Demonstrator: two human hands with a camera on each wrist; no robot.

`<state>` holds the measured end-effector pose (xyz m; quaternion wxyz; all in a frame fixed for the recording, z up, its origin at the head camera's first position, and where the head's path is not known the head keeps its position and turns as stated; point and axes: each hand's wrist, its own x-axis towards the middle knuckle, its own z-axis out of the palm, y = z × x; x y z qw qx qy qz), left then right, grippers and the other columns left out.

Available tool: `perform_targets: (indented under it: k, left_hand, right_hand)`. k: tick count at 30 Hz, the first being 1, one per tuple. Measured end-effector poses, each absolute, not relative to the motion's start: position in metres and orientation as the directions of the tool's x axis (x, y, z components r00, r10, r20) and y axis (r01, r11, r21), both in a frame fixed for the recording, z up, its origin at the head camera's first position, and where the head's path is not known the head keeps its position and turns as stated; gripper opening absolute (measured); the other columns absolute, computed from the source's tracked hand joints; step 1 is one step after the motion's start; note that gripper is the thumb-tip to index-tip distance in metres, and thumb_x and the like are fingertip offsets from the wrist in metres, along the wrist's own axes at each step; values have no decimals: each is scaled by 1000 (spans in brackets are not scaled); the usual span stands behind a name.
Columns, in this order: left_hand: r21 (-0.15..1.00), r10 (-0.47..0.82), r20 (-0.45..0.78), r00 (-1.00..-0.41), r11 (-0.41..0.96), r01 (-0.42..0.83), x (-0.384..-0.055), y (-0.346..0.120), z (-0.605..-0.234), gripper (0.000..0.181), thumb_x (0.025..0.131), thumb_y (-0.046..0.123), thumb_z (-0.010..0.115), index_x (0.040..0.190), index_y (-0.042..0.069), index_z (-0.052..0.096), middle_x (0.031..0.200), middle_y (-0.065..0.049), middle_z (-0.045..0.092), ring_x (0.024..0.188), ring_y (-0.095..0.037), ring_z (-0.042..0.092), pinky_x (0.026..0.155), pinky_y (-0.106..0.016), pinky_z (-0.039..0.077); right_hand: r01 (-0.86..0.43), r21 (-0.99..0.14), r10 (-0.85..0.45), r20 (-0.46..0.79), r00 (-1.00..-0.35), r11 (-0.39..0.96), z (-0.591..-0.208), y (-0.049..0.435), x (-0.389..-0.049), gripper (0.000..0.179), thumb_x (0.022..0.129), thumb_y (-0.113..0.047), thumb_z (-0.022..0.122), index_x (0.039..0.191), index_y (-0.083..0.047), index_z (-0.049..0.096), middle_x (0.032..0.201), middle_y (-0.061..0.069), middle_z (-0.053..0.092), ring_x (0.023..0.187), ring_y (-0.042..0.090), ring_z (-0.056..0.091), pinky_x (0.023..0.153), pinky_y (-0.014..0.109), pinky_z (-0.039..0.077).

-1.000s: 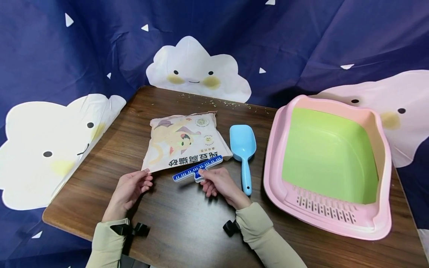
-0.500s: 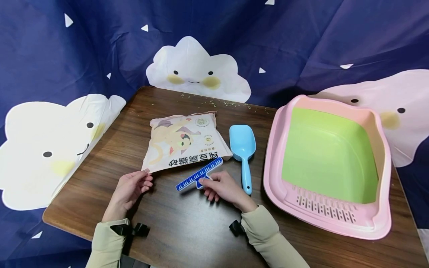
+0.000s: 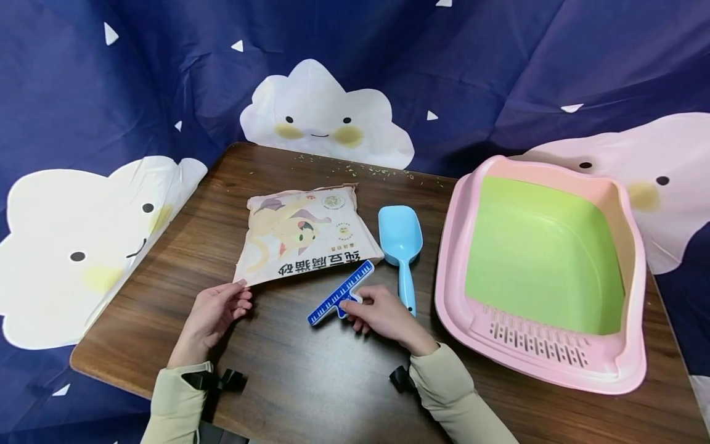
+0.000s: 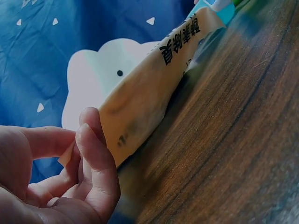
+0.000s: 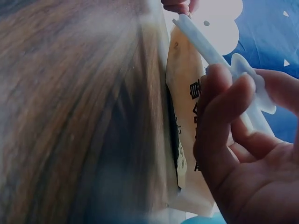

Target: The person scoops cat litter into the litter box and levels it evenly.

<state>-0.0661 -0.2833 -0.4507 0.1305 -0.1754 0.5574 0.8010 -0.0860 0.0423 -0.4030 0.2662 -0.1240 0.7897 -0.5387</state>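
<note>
A cat litter bag (image 3: 310,237) with a printed cat lies on the wooden table, its lettering upside down in the head view. My left hand (image 3: 213,314) pinches the bag's near left corner between thumb and fingers; in the left wrist view the corner tip pokes out between the fingers (image 4: 96,154). My right hand (image 3: 383,314) holds a blue and white bag clip (image 3: 341,293) by its middle tab, in front of the bag's near edge. In the right wrist view the clip's pale underside (image 5: 205,42) slants past the bag.
A light blue scoop (image 3: 400,237) lies right of the bag, its handle end close behind my right hand. Further right stands a pink litter box (image 3: 452,259) with a green inside. Small crumbs (image 3: 366,172) are scattered along the table's back edge, before a dark blue cloud-print curtain (image 3: 183,55).
My right hand has drawn the clip away from the bag's near edge, rightward and toward me, and the clip has turned steeper. The left hand keeps its pinch on the corner.
</note>
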Motion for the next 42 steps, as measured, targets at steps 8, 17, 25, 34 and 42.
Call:
perform_targets:
  k: [8, 17, 25, 34, 42]
  left_hand:
    - [849, 14, -432, -902, -330, -412, -66, -284, -449, 15, 88, 18, 56, 83, 7, 66, 67, 1, 65, 57, -9, 61, 54, -21, 50]
    - [851, 12, -440, -898, -314, -421, -67, -283, -447, 15, 88, 19, 57, 84, 7, 65, 67, 1, 65, 57, -9, 61, 54, -21, 51]
    - [858, 2, -441, -897, -293, -422, -67, -283, -447, 15, 88, 19, 56, 84, 7, 65, 68, 0, 65, 56, -9, 61, 53, -21, 50]
    - [862, -12, -448, -894, -271, -428, -67, -283, -448, 16, 89, 19, 56, 85, 7, 64, 68, 1, 65, 57, -9, 61, 54, -22, 51]
    - [862, -8, -446, -895, -272, -427, -66, -283, -448, 16, 88, 20, 56, 86, 6, 64, 69, 0, 65, 57, -9, 62, 55, -22, 51]
  right_hand:
    - [51, -898, -485, -283, -828, 437, -421, 52, -89, 22, 82, -27, 63, 79, -5, 61, 65, 10, 64, 53, 20, 60, 53, 38, 52]
    - [-19, -881, -521, -263, -812, 473, -423, 58, -87, 13, 83, -20, 61, 83, -8, 60, 66, 8, 64, 55, 18, 60, 50, 30, 49]
    - [2, -869, -480, -275, -833, 495, -428, 59, -83, 16, 79, -19, 66, 86, -7, 59, 62, 2, 62, 52, 15, 58, 46, 29, 47]
    - [-78, -758, -384, -236, -893, 648, -431, 56, -78, 30, 69, -25, 75, 86, -8, 58, 66, -3, 57, 54, 9, 50, 48, 25, 41]
    - [-130, -673, -350, -202, -915, 728, -428, 52, -74, 36, 70, -28, 74, 94, -4, 61, 70, -1, 56, 63, 11, 50, 54, 25, 41]
